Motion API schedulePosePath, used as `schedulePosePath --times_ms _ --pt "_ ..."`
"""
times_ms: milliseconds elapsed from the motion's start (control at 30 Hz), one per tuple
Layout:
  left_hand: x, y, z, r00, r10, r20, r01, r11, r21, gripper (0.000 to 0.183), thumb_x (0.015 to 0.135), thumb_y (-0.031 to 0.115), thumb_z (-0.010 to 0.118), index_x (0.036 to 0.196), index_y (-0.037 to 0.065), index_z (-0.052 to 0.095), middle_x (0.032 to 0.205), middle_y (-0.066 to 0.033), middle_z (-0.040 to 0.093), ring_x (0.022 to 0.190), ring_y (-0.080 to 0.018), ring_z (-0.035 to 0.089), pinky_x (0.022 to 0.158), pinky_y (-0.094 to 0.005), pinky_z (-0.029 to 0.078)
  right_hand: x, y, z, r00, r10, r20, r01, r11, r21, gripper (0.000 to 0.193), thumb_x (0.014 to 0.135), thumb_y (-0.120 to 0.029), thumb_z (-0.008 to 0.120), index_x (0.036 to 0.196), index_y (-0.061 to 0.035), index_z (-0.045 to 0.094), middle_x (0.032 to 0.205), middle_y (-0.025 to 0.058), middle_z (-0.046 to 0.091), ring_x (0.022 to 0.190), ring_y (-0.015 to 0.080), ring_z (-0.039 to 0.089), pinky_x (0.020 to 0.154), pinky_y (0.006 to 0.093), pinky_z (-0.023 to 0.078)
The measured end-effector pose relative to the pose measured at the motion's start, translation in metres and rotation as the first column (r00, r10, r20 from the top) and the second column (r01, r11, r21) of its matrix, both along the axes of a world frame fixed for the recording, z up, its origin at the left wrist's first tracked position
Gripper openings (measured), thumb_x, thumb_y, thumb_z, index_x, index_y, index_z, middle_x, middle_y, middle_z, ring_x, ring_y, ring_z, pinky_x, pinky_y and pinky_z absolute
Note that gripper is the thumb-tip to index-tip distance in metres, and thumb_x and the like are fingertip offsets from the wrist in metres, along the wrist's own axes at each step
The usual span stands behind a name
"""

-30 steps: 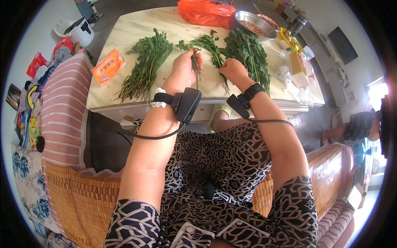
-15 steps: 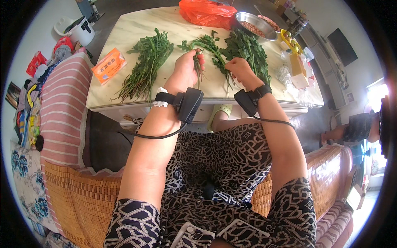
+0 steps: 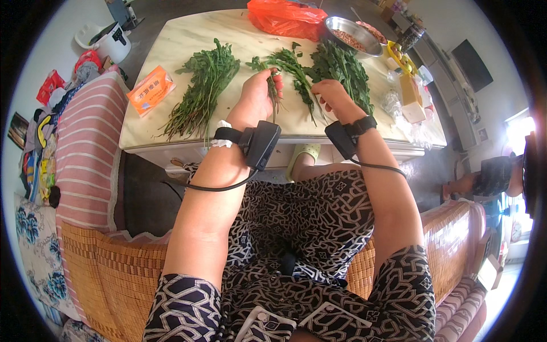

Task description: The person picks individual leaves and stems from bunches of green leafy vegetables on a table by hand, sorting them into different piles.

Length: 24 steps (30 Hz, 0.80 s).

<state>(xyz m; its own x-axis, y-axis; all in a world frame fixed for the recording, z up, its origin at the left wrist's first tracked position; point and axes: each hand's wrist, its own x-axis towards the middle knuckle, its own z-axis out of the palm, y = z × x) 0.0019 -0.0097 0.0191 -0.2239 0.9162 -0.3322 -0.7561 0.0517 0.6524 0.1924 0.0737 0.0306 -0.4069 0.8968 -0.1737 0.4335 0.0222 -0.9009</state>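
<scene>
My left hand (image 3: pixel 257 96) is closed around a small bunch of leafy greens, its leaves showing past the fingers and the thin stems hanging below. To its right, my right hand (image 3: pixel 335 98) is closed in a pinch on what looks like a thin green stem, mostly hidden by the fingers. Between the hands lie loose sprigs of greens (image 3: pixel 295 67) on the marble-patterned table (image 3: pixel 188 29). A larger pile of greens (image 3: pixel 209 74) with long reddish stems rests to the left. Another leafy pile (image 3: pixel 342 67) lies just beyond and beside my right hand.
An orange-and-white packet (image 3: pixel 150 91) lies at the table's left. Along the far side are a red plastic bag (image 3: pixel 285 20) and a steel bowl (image 3: pixel 367 44) of small brownish pieces. A yellow basket of fruit (image 3: pixel 401 57) and clear plastic wrapping (image 3: pixel 392 102) occupy the right side.
My right hand has shifted slightly to the right and its fingers have moved a little. My left hand stays in place with the greens, its fingers slightly turned.
</scene>
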Motion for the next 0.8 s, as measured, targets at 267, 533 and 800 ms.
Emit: schedulePosePath --times_ms 267,533,800 --pt "0.001 0.004 -0.006 0.998 -0.045 -0.042 0.043 0.998 -0.047 0.017 0.093 0.020 0.052 0.097 0.007 0.061 0.080 -0.0046 0.062 0.069 -0.0178 0.060 0.060 -0.0328 0.048 -0.005 -0.013 0.025 0.976 -0.036 -0.215 0.021 0.997 -0.068 0.017 0.083 -0.017 0.056 0.086 -0.0008 0.061 0.077 0.0065 0.062 0.054 0.0116 0.048 0.043 0.0254 0.038" --pt "0.002 0.005 -0.009 0.989 -0.131 -0.065 0.126 0.989 -0.073 0.018 0.095 0.020 0.050 0.099 0.005 0.060 0.090 -0.0082 0.066 0.078 -0.0198 0.064 0.064 -0.0339 0.051 -0.009 -0.017 0.027 0.966 0.050 -0.254 -0.072 0.994 -0.081 0.017 0.086 -0.016 0.058 0.094 -0.0003 0.059 0.082 0.0063 0.067 0.056 0.0073 0.050 0.042 0.0210 0.038" --pt "-0.001 0.010 -0.017 0.987 -0.147 -0.069 0.146 0.989 -0.019 0.022 0.096 0.020 0.045 0.107 0.003 0.056 0.099 -0.0112 0.066 0.085 -0.0219 0.065 0.067 -0.0331 0.053 -0.024 -0.034 0.037 0.966 0.231 -0.113 -0.230 0.973 0.022 0.016 0.086 -0.018 0.059 0.094 -0.0035 0.059 0.082 0.0037 0.068 0.058 0.0039 0.049 0.042 0.0185 0.035"
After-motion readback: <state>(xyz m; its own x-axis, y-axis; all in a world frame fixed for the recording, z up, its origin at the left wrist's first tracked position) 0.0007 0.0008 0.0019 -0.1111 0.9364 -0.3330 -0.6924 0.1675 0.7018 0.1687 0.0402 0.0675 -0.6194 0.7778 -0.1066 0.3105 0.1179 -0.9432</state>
